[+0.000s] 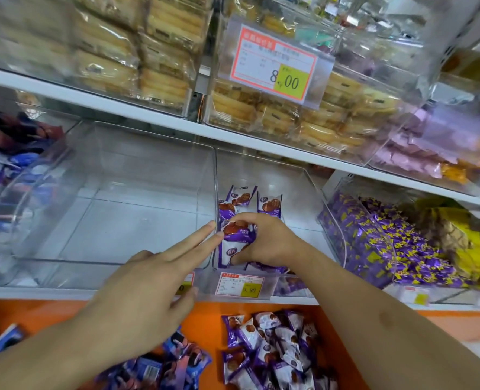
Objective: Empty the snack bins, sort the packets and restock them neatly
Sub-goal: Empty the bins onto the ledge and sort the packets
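Observation:
Two clear plastic bins stand side by side on the lower shelf. The left bin holds nothing. The right bin has a few purple-and-white waffle packets standing along its left wall. My right hand grips a purple waffle packet inside that bin, fingers curled over it. My left hand reaches forward with straight fingers, their tips touching the wall between the bins beside the packet. A pile of the same purple packets lies on the orange ledge below.
Blue-and-pink packets lie on the ledge at lower left. A bin of purple-and-yellow sweets stands to the right, a full bin of blue packets to the left. Bread bins and a price tag sit on the shelf above.

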Demonstrator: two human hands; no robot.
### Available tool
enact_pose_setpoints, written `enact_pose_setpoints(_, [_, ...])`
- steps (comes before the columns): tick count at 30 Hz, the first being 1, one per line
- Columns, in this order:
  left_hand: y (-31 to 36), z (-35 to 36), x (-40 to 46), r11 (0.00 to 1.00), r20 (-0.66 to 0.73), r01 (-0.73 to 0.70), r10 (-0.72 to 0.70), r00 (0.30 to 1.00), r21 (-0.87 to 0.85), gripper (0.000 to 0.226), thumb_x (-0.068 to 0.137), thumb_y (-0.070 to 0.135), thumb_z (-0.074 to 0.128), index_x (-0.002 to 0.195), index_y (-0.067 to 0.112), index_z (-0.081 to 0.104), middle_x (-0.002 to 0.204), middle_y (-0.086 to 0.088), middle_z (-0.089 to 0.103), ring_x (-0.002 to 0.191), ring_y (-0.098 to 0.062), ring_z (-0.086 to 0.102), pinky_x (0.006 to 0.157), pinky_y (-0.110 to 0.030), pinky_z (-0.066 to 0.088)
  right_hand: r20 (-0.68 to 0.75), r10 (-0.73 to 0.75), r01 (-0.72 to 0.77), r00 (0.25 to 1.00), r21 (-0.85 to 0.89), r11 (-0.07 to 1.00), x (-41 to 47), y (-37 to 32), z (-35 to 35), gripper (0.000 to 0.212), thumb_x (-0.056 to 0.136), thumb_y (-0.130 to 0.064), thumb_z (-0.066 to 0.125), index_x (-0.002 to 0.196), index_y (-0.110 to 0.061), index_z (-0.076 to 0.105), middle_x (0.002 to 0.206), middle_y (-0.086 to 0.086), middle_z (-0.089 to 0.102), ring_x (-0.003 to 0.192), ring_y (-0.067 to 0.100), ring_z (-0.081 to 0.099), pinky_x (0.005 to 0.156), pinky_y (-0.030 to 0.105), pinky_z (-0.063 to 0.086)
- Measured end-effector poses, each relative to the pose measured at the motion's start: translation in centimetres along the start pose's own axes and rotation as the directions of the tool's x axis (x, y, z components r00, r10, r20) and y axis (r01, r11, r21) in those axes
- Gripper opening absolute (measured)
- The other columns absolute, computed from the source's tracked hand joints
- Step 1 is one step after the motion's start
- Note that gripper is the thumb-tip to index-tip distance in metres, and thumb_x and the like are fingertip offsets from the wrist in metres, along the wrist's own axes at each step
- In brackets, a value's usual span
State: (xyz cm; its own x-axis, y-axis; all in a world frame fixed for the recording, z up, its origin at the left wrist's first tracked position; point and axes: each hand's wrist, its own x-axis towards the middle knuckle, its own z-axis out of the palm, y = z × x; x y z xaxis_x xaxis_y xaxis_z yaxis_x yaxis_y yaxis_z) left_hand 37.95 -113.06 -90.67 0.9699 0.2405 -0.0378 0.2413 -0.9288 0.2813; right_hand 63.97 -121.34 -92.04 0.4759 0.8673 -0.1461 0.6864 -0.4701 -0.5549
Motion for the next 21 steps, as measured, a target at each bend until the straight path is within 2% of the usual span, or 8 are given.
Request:
enact_pose_setpoints(4, [-0.2,0.3,-0.1,1.0,-0.028,-0.013,0.013,1.0,-0.014,0.087,0.104,0.046,0.043,0.139,0.069,-0.033,0.137,0.054,-0.041,0.074,-0.008,0.053,0.071,-0.012,0.033,-0.125,-0.024,0.034,0.992,0.082,0.996,-1.5,0.8,-2.0,0.056,0.067,-0.018,0.099,0.113,-0.037,0.074,0.101,-0.02,0.075,0.092,-0.004,0.071,0.083,0.021,0.056])
enact_pose_setpoints(8, [-0.4,0.7,-0.1,0.999,-0.059,-0.015,0.013,0.998,-0.033,0.088,0.103,0.046,0.046,0.141,0.069,-0.03,0.141,0.054,-0.037,0.073,-0.009,0.055,0.078,-0.015,0.04,-0.25,0.029,0.035,0.968,0.25,0.967,-4.8,0.3,-5.1,0.05,0.072,-0.008,0.096,0.11,-0.032,0.075,0.09,-0.005,0.077,0.065,0.019,0.071,0.058,0.038,0.063])
enact_pose_setpoints(11, [-0.5,0.9,-0.1,0.999,-0.097,0.001,-0.005,0.995,-0.046,0.09,0.102,0.047,0.047,0.142,0.068,-0.03,0.142,0.052,-0.037,0.072,-0.01,0.055,0.083,-0.019,0.045,-0.319,0.066,0.049,0.945,0.338,0.94,-8.3,-0.5,-7.0,0.049,0.072,-0.006,0.095,0.112,-0.025,0.076,0.094,0.006,0.077,0.065,0.028,0.07,0.059,0.046,0.063])
enact_pose_setpoints(13, [-0.7,1.0,0.0,0.997,-0.132,0.011,-0.021,0.991,-0.076,0.091,0.1,0.046,0.051,0.145,0.068,-0.024,0.145,0.053,-0.033,0.067,-0.009,0.056,0.083,-0.021,0.049,-0.334,0.064,0.072,0.94,0.379,0.923,-11.2,-1.2,-7.7,0.047,0.073,-0.002,0.093,0.114,-0.018,0.074,0.098,0.021,0.074,0.069,0.042,0.07,0.064,0.054,0.064])
enact_pose_setpoints(15, [-0.8,1.3,0.0,0.994,-0.204,0.003,-0.024,0.979,-0.106,0.094,0.096,0.042,0.06,0.152,0.066,-0.011,0.152,0.051,-0.021,0.057,-0.008,0.056,0.079,-0.027,0.051,-0.326,0.042,0.098,0.944,0.401,0.911,-14.4,-1.7,-7.9,0.051,0.07,-0.001,0.092,0.114,-0.018,0.073,0.1,0.02,0.075,0.082,0.052,0.071,0.073,0.06,0.063])
enact_pose_setpoints(16, [-1.0,1.1,-0.2,0.993,-0.205,0.002,-0.027,0.978,-0.122,0.095,0.094,0.04,0.064,0.154,0.065,-0.006,0.156,0.048,-0.015,0.052,-0.008,0.055,0.076,-0.029,0.05,-0.321,0.036,0.106,0.946,0.414,0.904,-16.0,-1.8,-7.8,0.053,0.065,-0.002,0.092,0.11,-0.022,0.073,0.097,0.008,0.079,0.084,0.048,0.072,0.074,0.056,0.064])
enact_pose_setpoints(18, [-1.4,0.7,0.1,0.993,-0.202,0.009,-0.034,0.979,-0.12,0.094,0.093,0.037,0.066,0.155,0.063,0.0,0.159,0.046,-0.01,0.048,-0.007,0.054,0.074,-0.03,0.048,-0.338,0.046,0.104,0.94,0.412,0.905,-18.7,-1.0,-6.9,0.057,0.058,-0.001,0.092,0.103,-0.03,0.07,0.09,-0.016,0.079,0.08,0.022,0.076,0.071,0.033,0.064])
enact_pose_setpoints(21, [-1.5,1.8,0.2,0.998,-0.173,0.02,-0.029,0.985,-0.053,0.095,0.092,0.033,0.068,0.155,0.063,0.003,0.159,0.046,-0.008,0.045,-0.005,0.055,0.072,-0.035,0.055,-0.274,0.095,0.017,0.957,0.38,0.925,-21.0,2.2,-4.5,0.061,0.059,0.003,0.096,0.104,-0.03,0.071,0.095,-0.015,0.079,0.087,-0.002,0.072,0.079,0.014,0.055])
